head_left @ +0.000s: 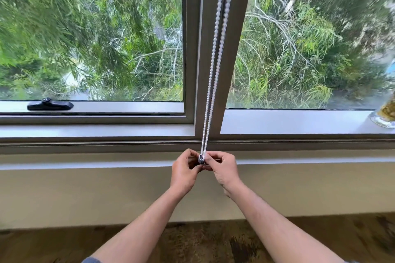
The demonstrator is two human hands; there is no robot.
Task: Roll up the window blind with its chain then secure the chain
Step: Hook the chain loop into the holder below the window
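A white beaded chain [215,53] hangs as two taut strands down the grey window mullion [206,74], from the top of the view to the sill. At its lower end sits a small grey chain holder [201,159], just below the window frame. My left hand [185,172] pinches the holder from the left. My right hand [223,168] grips the chain's bottom loop and the holder from the right. The fingertips of both hands meet around it. The blind itself is out of view; both panes show trees outside.
A black window latch handle [50,105] lies on the left pane's lower frame. A glass object [384,116] stands on the sill at the far right. A pale wall runs below the sill [85,164], and patterned brown floor [213,241] lies beneath.
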